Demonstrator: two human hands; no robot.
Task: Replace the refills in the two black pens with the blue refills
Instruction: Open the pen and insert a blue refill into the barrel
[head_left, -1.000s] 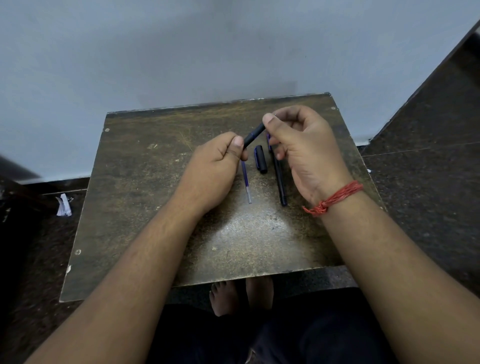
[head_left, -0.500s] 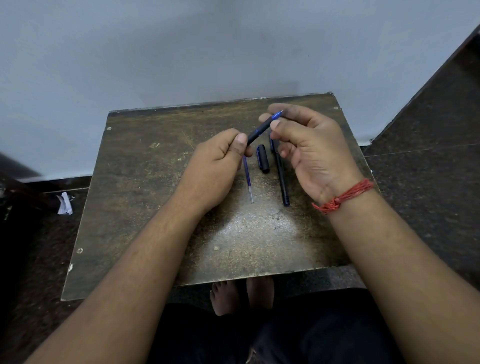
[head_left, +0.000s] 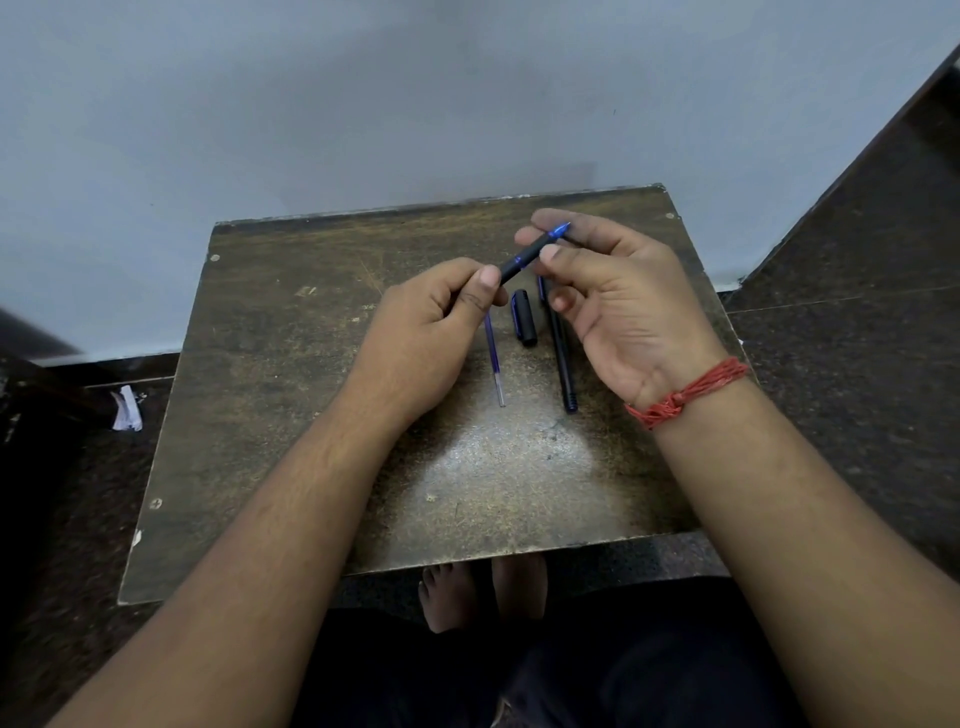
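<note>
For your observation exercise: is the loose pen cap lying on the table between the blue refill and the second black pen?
Yes, the pen cap lies on the table between the blue refill and the black pen.

Left hand (head_left: 431, 332) fisted, thumb pinching — right hand (head_left: 618, 306) palm-up, fingertip grip closed.

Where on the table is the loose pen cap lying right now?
In the head view, the pen cap lies on the table below the held pen, between the blue refill on its left and the black pen on its right.
</note>
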